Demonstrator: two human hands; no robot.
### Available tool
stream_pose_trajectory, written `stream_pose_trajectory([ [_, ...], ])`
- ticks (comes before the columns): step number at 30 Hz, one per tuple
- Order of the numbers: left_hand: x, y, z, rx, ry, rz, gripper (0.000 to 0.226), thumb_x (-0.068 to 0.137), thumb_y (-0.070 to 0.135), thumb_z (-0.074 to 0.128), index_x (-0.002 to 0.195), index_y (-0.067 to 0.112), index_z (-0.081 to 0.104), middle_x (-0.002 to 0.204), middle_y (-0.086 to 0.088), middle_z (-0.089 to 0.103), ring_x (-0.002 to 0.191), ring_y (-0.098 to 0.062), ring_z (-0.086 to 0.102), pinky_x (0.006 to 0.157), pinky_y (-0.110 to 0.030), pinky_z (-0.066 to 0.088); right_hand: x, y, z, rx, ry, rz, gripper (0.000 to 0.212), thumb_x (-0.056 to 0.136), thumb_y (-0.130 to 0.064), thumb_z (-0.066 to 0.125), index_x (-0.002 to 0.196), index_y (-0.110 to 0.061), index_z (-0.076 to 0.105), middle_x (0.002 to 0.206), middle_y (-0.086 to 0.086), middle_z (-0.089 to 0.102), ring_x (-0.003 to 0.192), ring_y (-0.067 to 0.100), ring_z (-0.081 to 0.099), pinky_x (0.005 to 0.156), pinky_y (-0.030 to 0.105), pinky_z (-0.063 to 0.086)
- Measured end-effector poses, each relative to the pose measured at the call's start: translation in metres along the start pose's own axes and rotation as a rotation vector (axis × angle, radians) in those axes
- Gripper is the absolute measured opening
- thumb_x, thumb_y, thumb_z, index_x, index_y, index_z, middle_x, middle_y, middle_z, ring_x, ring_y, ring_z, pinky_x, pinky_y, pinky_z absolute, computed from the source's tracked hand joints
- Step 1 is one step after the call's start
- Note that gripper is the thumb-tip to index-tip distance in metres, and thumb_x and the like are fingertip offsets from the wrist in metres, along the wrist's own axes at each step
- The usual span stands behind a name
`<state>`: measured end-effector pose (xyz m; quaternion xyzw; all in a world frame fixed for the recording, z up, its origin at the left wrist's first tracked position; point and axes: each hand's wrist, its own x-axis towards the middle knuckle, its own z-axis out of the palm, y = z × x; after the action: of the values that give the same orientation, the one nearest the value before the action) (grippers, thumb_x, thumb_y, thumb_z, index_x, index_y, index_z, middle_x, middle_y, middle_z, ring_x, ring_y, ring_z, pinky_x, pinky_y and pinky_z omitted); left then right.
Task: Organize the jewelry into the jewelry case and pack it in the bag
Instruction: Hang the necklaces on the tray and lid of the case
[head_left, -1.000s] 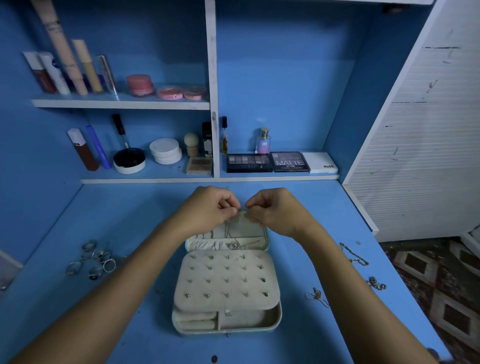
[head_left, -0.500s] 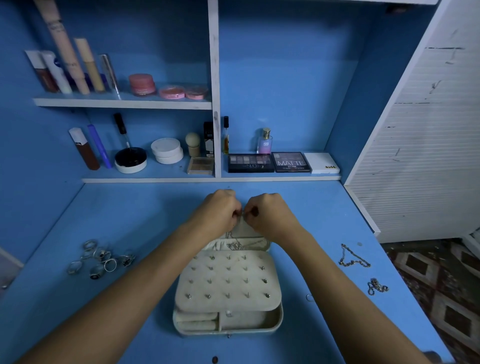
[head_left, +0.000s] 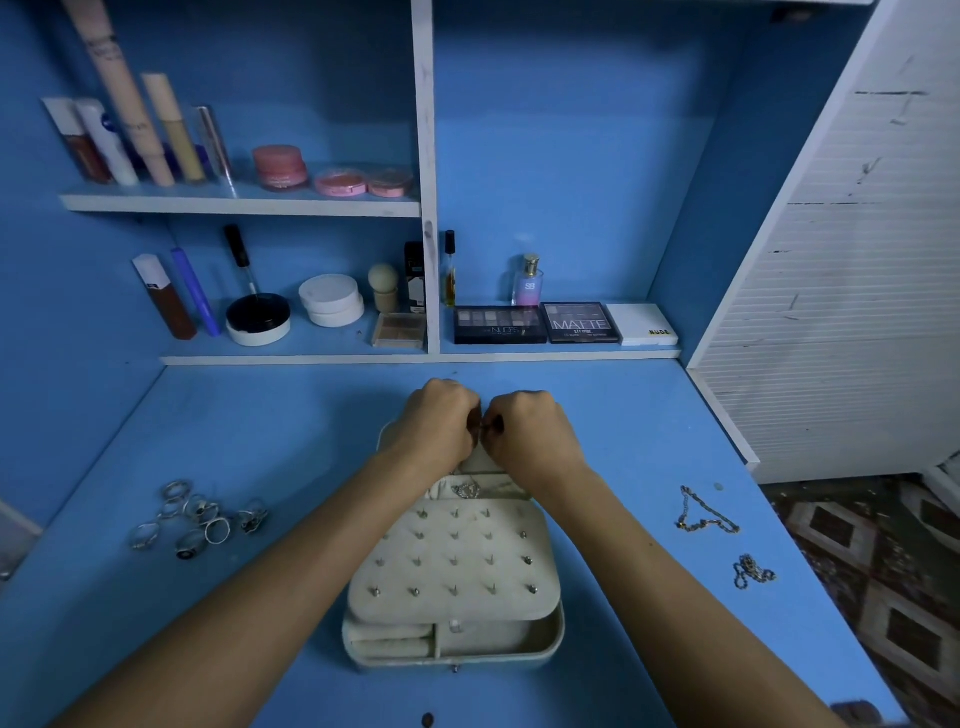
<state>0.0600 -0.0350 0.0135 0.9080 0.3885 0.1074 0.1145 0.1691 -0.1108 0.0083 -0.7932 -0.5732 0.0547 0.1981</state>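
Both hands, left hand (head_left: 439, 423) and right hand (head_left: 530, 434), meet knuckle-to-knuckle above jewelry case (head_left: 452, 571) lid

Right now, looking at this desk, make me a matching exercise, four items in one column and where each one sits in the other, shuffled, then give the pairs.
Items
1. pile of rings
2. jewelry case
3. loose chains
4. MATTE palette

Places
A. lower shelf, right of the divider
B. desk, left of the case
C. desk, right of the case
D. desk centre, beneath the hands

Pairs: 1-B, 2-D, 3-C, 4-A
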Motion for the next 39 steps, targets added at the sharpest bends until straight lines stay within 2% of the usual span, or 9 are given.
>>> stream_pose_trajectory([
  [3, 0.000, -0.003, 0.001, -0.012, -0.015, 0.019, 0.013, 0.082, 0.007, 0.066, 0.087, 0.017, 0.074, 0.083, 0.001, 0.049, 0.077, -0.021, 0.052, 0.069, -0.037, 0.053, -0.001, 0.002, 0.001, 0.017, 0.018, 0.010, 0.023, 0.091, -0.012, 0.055, 0.102, -0.011, 0.075, 0.098, 0.014, 0.070, 0.092, 0.034, 0.064, 0.071, 0.033, 0.051],
  [10, 0.005, -0.002, 0.000, 0.057, -0.093, 0.027, 0.013, 0.084, 0.005, 0.062, 0.074, 0.007, 0.070, 0.075, -0.002, 0.042, 0.071, -0.023, 0.050, 0.057, -0.028, 0.034, 0.000, -0.001, 0.002, -0.073, -0.027, -0.003, 0.027, 0.092, -0.011, 0.051, 0.105, -0.011, 0.074, 0.101, 0.014, 0.064, 0.090, 0.036, 0.063, 0.066, 0.030, 0.041],
  [15, 0.004, -0.001, -0.003, 0.019, -0.107, -0.005, 0.012, 0.083, 0.005, 0.062, 0.078, 0.006, 0.073, 0.076, -0.005, 0.049, 0.071, -0.024, 0.056, 0.056, -0.033, 0.043, 0.003, -0.002, -0.002, -0.137, -0.057, -0.037, 0.024, 0.094, -0.011, 0.050, 0.101, -0.010, 0.073, 0.100, 0.011, 0.063, 0.085, 0.031, 0.061, 0.064, 0.030, 0.040],
  [19, 0.002, -0.001, -0.010, -0.073, -0.169, -0.046, 0.014, 0.078, 0.009, 0.062, 0.077, 0.001, 0.074, 0.078, -0.015, 0.066, 0.077, -0.030, 0.065, 0.069, -0.043, 0.057, 0.001, 0.000, -0.005, -0.184, -0.053, -0.095, 0.024, 0.095, -0.016, 0.051, 0.108, -0.017, 0.071, 0.105, 0.007, 0.066, 0.097, 0.031, 0.063, 0.067, 0.029, 0.039],
  [24, -0.008, 0.008, -0.021, -0.193, -0.177, -0.062, 0.012, 0.076, 0.008, 0.067, 0.088, 0.009, 0.068, 0.086, -0.005, 0.067, 0.082, -0.022, 0.065, 0.074, -0.039, 0.057, -0.003, 0.004, -0.010, -0.171, 0.023, -0.153, 0.029, 0.093, -0.019, 0.054, 0.122, -0.019, 0.053, 0.098, 0.011, 0.061, 0.085, 0.033, 0.061, 0.063, 0.030, 0.036],
  [27, -0.012, 0.012, -0.026, -0.249, -0.153, -0.087, 0.021, 0.077, 0.009, 0.068, 0.088, 0.019, 0.055, 0.089, 0.001, 0.062, 0.083, -0.017, 0.061, 0.069, -0.032, 0.053, -0.002, 0.008, -0.008, -0.096, 0.051, -0.161, 0.030, 0.090, -0.020, 0.055, 0.120, -0.021, 0.050, 0.093, 0.006, 0.066, 0.082, 0.031, 0.062, 0.060, 0.029, 0.037],
  [31, -0.014, 0.008, -0.027, -0.288, -0.164, -0.122, 0.027, 0.075, 0.010, 0.072, 0.088, 0.021, 0.051, 0.088, 0.001, 0.062, 0.079, -0.015, 0.060, 0.057, -0.025, 0.043, -0.006, 0.013, -0.007, -0.059, 0.014, -0.193, 0.025, 0.090, -0.021, 0.057, 0.113, -0.021, 0.050, 0.088, 0.002, 0.070, 0.080, 0.031, 0.062, 0.059, 0.030, 0.041],
  [37, -0.016, 0.008, -0.030, -0.374, -0.183, -0.132, 0.028, 0.074, 0.010, 0.076, 0.084, 0.023, 0.054, 0.089, 0.002, 0.067, 0.084, -0.016, 0.063, 0.065, -0.028, 0.049, -0.008, 0.010, -0.022, 0.146, -0.097, -0.069, 0.025, 0.084, -0.018, 0.067, 0.094, -0.027, 0.047, 0.087, -0.005, 0.072, 0.082, 0.020, 0.063, 0.066, 0.031, 0.052],
  [39, -0.016, 0.006, -0.032, -0.394, -0.174, -0.121, 0.025, 0.074, 0.010, 0.077, 0.081, 0.024, 0.056, 0.086, 0.004, 0.068, 0.081, -0.014, 0.063, 0.062, -0.024, 0.047, -0.006, 0.007, -0.031, 0.301, -0.107, -0.014, 0.025, 0.083, -0.018, 0.074, 0.091, -0.025, 0.052, 0.082, -0.004, 0.073, 0.073, 0.011, 0.061, 0.059, 0.020, 0.048],
])
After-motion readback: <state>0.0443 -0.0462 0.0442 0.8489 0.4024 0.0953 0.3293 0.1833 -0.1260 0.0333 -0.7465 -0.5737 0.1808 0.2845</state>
